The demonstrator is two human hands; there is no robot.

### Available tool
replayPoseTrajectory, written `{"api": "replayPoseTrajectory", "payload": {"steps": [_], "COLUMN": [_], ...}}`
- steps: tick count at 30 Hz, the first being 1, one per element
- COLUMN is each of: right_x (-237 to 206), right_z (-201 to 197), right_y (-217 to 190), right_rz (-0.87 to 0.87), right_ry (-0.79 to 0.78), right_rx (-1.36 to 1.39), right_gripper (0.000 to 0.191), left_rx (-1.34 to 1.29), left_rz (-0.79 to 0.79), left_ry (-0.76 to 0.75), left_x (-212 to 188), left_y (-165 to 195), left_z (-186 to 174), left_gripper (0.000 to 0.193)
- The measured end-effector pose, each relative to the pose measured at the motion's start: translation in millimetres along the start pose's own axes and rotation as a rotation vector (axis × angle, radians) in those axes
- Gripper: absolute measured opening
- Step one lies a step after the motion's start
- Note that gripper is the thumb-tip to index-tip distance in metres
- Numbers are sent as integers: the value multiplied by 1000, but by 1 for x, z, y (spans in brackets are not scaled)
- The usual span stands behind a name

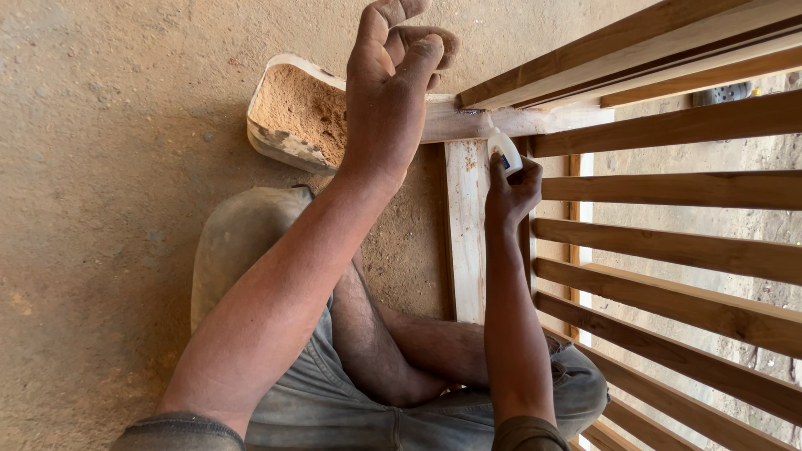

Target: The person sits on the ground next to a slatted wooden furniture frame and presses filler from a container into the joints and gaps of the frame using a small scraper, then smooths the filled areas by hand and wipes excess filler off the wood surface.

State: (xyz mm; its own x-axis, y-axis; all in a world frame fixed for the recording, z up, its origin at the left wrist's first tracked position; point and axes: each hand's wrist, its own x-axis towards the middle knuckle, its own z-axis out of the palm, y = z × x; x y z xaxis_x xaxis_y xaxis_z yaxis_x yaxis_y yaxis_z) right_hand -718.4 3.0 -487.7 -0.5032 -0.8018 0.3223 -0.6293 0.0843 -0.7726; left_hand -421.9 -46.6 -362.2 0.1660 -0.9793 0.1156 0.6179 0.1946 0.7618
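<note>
**woodguy:** Over on the far left it's just dusty concrete floor [100, 209] running out to the edge. Then a cut-open plastic tub [280, 142] is sitting on the ground, filled with fine sawdust [301, 104].

**slatfan:** And the left hand [393, 92]?

**woodguy:** It's hovering raised above the tub, not touching it. Fingers are curling in loosely, thumb tip and fingertips nearly meeting, coated in dust. Can't tell if it's pinching anything, looks empty to me.

**slatfan:** What's the right hand [511, 194] doing?

**woodguy:** It's gripping a small white glue bottle [504, 150], fingers wrapped round it, nozzle pointing up at the joint where the pale upright post [466, 234] is meeting the top rail [543, 121]. Bottle is sitting right against that corner.

**slatfan:** Rest of the frame?

**woodguy:** Wooden slats [668, 250] are running off to the right, evenly spaced, ground showing between them. Person is sitting cross-legged in grey shorts [334, 392], knees under both arms.
</note>
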Motion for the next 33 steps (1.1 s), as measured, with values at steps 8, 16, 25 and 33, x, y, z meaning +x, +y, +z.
{"api": "replayPoseTrajectory", "payload": {"steps": [8,16,25,33], "right_x": [8,8,7,4], "right_z": [-4,-4,-2,-1], "right_y": [18,21,15,15], "right_rz": [38,51,109,73], "right_ry": [53,36,29,22], "right_rx": [103,83,163,147], "right_gripper": [31,32,32,30], "left_rx": [26,26,30,32], "left_rz": [-16,-22,-10,-13], "left_ry": [6,10,4,6], "left_x": [-1,-1,-2,-1], "left_y": [2,4,3,1], "left_z": [1,1,1,0], "left_gripper": [32,32,31,31]}}
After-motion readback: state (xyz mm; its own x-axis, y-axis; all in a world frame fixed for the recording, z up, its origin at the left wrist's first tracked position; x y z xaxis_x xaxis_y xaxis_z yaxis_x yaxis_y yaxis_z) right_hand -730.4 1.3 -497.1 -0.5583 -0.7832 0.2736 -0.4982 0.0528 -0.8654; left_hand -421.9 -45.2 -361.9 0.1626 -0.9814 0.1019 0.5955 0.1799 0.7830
